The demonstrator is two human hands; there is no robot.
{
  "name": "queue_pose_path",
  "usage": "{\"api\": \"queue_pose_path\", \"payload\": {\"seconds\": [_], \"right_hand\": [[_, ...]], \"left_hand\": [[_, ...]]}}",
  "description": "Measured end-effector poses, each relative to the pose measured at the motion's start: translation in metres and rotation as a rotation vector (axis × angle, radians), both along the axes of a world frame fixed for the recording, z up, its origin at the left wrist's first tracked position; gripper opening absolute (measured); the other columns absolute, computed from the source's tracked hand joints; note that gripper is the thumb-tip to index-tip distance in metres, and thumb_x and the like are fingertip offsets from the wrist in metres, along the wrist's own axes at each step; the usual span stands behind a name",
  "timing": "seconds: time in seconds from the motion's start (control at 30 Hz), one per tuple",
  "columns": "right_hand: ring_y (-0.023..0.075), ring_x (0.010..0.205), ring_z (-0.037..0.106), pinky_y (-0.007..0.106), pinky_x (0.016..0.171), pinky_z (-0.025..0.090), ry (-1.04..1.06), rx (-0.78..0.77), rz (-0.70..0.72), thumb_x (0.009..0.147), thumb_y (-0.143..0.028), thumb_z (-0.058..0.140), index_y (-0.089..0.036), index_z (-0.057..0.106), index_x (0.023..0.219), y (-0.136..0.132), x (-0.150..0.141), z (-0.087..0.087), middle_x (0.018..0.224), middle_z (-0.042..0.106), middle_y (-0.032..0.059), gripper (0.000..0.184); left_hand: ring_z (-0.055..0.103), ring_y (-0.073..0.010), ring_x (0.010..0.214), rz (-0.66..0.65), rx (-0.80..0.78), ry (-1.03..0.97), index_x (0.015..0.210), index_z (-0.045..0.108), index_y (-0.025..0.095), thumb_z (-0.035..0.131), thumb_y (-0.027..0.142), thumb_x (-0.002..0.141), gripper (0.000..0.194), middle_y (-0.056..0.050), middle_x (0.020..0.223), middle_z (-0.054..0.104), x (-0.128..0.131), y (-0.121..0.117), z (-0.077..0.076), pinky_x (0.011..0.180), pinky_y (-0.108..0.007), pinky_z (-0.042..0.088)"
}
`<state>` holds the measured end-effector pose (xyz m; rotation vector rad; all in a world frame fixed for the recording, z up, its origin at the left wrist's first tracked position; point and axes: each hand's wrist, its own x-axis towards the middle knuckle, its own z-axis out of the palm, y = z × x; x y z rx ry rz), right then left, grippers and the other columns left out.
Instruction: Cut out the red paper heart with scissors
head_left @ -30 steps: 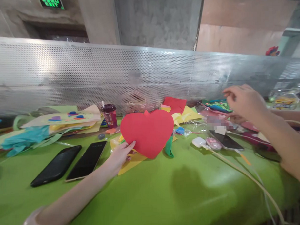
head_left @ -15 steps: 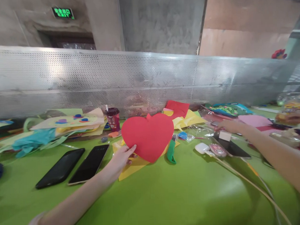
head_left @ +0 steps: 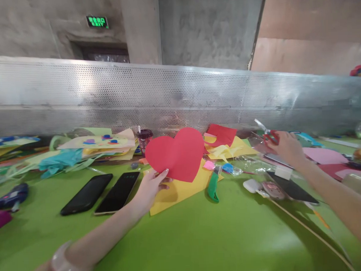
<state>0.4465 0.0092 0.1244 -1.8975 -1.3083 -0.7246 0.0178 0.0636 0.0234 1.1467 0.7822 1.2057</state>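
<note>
Pinched at its lower left edge, a red paper heart [head_left: 178,153] is held up by my left hand [head_left: 152,188], thumb in front. The heart is creased down its middle. Below and behind it, yellow paper [head_left: 173,195] lies on the table. My right hand [head_left: 289,147] grips a pair of scissors [head_left: 269,134] by the red handles, raised with the blades pointing up and left. Under that hand are a phone [head_left: 293,189] with a white charger block [head_left: 283,172] on it. Between the hands rests a green utility knife [head_left: 213,185].
Two black phones [head_left: 86,194] [head_left: 119,193] lie left of the yellow paper on the green table [head_left: 184,246]. A lidded cup [head_left: 144,140] stands behind the heart. Paper crafts [head_left: 97,140] pile up at back left. A white cable [head_left: 308,224] crosses the right side, near an earbud case [head_left: 252,185].
My right hand has lifted scissors from among the things on the right. The heart in my left hand has tilted and risen slightly. The view has shifted left.
</note>
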Motion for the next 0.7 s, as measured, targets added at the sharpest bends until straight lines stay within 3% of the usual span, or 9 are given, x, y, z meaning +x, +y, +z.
{"api": "queue_pose_path", "payload": {"seconds": [0.07,0.23,0.37,0.47,0.57,0.7], "right_hand": [[0.0281,0.108,0.048,0.039,0.091,0.036,0.161,0.106,0.064,0.081,-0.026,0.057,-0.002,0.052,0.107,0.011,-0.036,-0.003,0.11,0.054,0.0256,0.036],[0.0209,0.072,0.061,0.036,0.068,0.05,0.595,0.093,0.508,0.077,-0.031,0.057,-0.018,0.051,0.086,0.035,-0.148,-0.034,0.087,0.064,0.0094,0.016],[0.0177,0.058,0.061,0.032,0.05,0.053,0.884,0.036,0.796,0.08,-0.045,0.051,-0.02,0.044,0.086,0.038,-0.21,-0.068,0.076,0.062,0.0042,0.027],[0.0162,0.051,0.058,0.028,0.041,0.05,0.998,-0.026,0.889,0.077,-0.054,0.055,-0.02,0.039,0.084,0.031,-0.226,-0.089,0.061,0.056,-0.001,0.038],[0.0122,0.037,0.049,0.021,0.029,0.038,1.073,-0.114,0.888,0.077,-0.057,0.056,-0.02,0.039,0.082,0.022,-0.227,-0.102,0.051,0.052,-0.0041,0.041],[0.0148,0.044,0.054,0.02,0.028,0.036,1.147,-0.153,0.883,0.074,-0.06,0.057,-0.021,0.038,0.083,0.019,-0.228,-0.107,0.05,0.049,-0.0058,0.044]], "left_hand": [[0.057,-0.0118,0.063,0.018,0.026,-0.02,0.087,0.06,0.014,0.075,0.039,0.06,0.04,-0.003,0.078,0.061,-0.001,0.001,0.002,0.051,-0.022,0.042],[0.056,-0.0117,0.062,0.086,0.066,-0.053,0.09,0.059,0.015,0.074,0.042,0.059,0.044,-0.004,0.083,0.062,-0.005,0.005,0.005,0.049,-0.022,0.041],[0.055,-0.0121,0.062,0.135,0.076,-0.063,0.088,0.061,0.014,0.074,0.043,0.06,0.042,-0.005,0.081,0.062,-0.007,0.01,0.004,0.05,-0.022,0.042],[0.054,-0.0117,0.062,0.152,0.072,-0.077,0.085,0.061,0.014,0.074,0.041,0.061,0.038,-0.003,0.079,0.062,-0.007,0.012,0.003,0.052,-0.023,0.043],[0.055,-0.0115,0.06,0.136,0.064,-0.081,0.085,0.063,0.016,0.074,0.04,0.062,0.036,-0.002,0.079,0.063,-0.006,0.009,0.003,0.053,-0.024,0.045],[0.057,-0.0123,0.06,0.135,0.044,-0.093,0.084,0.063,0.016,0.076,0.038,0.059,0.036,-0.002,0.077,0.065,-0.004,0.006,0.004,0.054,-0.025,0.048]]}}
